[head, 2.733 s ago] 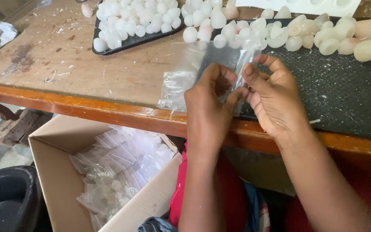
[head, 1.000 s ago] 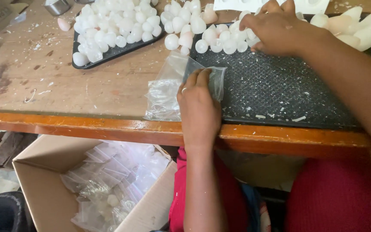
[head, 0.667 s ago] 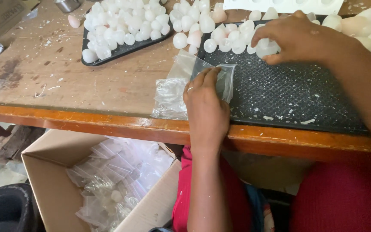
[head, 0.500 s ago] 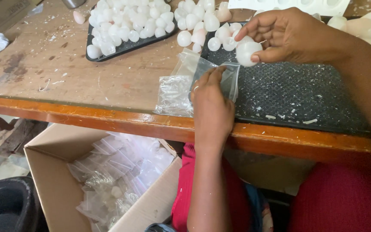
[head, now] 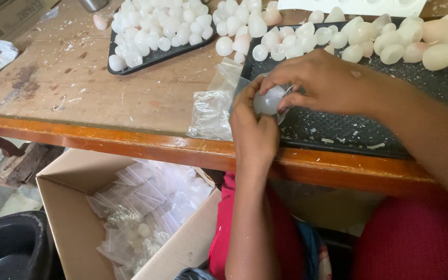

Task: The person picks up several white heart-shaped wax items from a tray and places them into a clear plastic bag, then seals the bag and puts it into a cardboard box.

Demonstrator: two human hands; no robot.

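Observation:
My left hand (head: 252, 129) pinches the mouth of a small clear plastic bag (head: 214, 106) that lies on the wooden table near its front edge. My right hand (head: 327, 83) holds a white ball (head: 268, 100) between thumb and fingers, right at the bag's mouth and touching my left fingers. Both hands meet over the left edge of a black textured mat (head: 369, 122). Many more white balls (head: 296, 39) lie along the mat's far side.
A black tray (head: 154, 56) heaped with white balls sits at the back left. Larger cream egg-shaped pieces (head: 439, 46) lie at the back right. Below the table's orange edge (head: 105, 137) stands an open cardboard box (head: 73, 207) of filled clear bags. A black bin (head: 6, 249) is at bottom left.
My right hand reached to the pile of balls, picked one up and brought it back to the bag's mouth. My left hand stayed on the bag.

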